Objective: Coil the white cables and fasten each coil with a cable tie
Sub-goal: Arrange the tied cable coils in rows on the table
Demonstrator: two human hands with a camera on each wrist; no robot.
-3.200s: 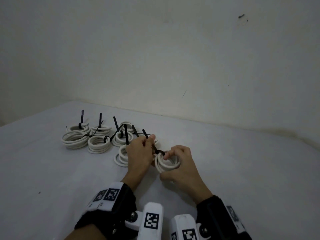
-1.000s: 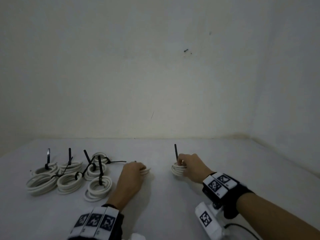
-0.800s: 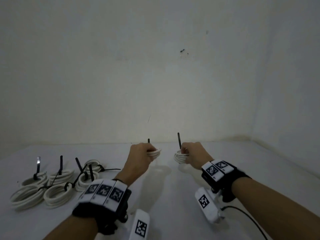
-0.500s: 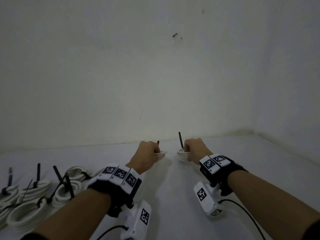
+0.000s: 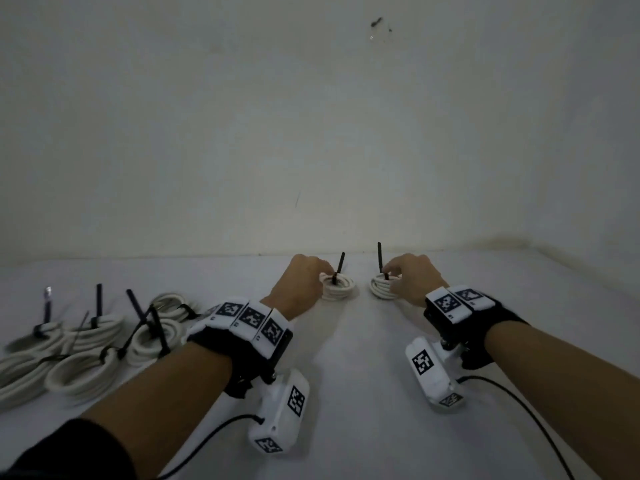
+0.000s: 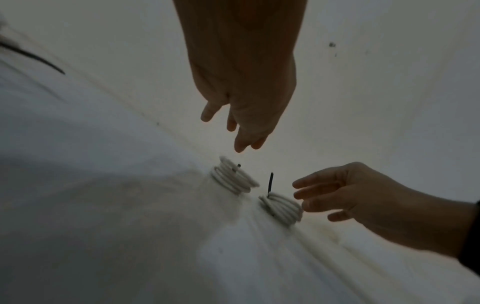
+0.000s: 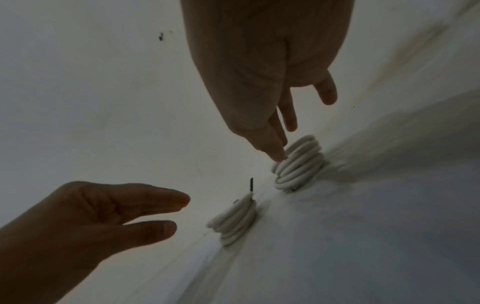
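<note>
Two tied white coils sit side by side on the white table, close to the back wall. The left coil has a black tie tail standing up. My left hand hovers just beside it with straight fingers, holding nothing. The right coil also has an upright tie tail. My right hand has loose, straight fingers, and one fingertip is at the coil's top edge.
Several finished coils with black ties lie in a cluster at the left of the table. The pale wall rises directly behind the two coils. Wrist camera units and their black leads hang under both forearms.
Each hand carried a tied coil forward to the wall, set it down and let go. Fingers that gripped the coils are now straightened.
</note>
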